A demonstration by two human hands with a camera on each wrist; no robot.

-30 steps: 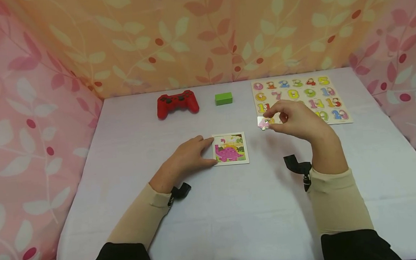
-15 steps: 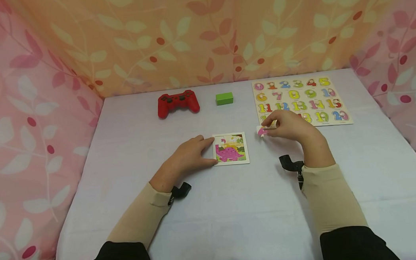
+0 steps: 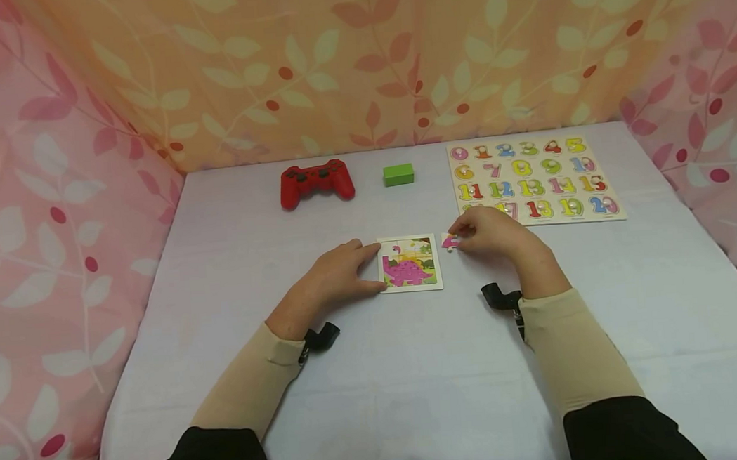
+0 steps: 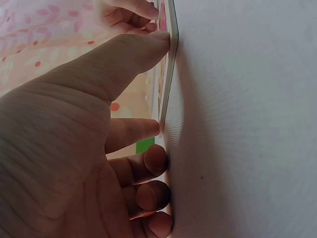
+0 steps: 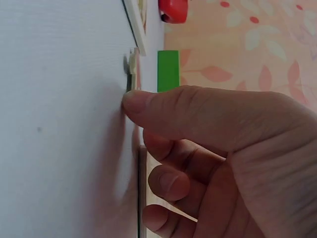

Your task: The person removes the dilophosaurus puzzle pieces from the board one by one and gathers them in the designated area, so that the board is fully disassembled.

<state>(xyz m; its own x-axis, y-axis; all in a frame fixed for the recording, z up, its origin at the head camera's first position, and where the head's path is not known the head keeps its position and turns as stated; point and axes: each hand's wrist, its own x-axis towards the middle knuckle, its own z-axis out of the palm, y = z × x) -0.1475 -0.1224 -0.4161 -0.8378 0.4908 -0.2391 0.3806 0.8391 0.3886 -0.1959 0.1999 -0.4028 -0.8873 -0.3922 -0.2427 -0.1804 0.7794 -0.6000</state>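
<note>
A small square jigsaw puzzle (image 3: 410, 272) with a purple dinosaur lies flat on the table in a pale frame; there is a gap at its upper left. My left hand (image 3: 335, 278) touches the puzzle's left edge, thumb at the near corner and forefinger at the far one. In the left wrist view, the thumb tip rests on the frame's edge (image 4: 172, 54) and the other fingers lie near the cloth. Just right of the puzzle, my right hand (image 3: 494, 240) pinches a pink-and-white puzzle piece (image 3: 449, 242) by thumb and fingertips, low over the table (image 3: 415, 368).
A number peg board (image 3: 536, 177) lies behind my right hand, its near left corner partly covered by that hand. Behind the puzzle sit a green block (image 3: 398, 175) and a red game controller (image 3: 316, 184). Floral cloth walls (image 3: 358, 62) enclose the table's back and sides.
My right hand has brought the puzzle piece from over the number board leftward, nearer me and down, to just beside the puzzle. My left hand has stayed at the puzzle's edge.
</note>
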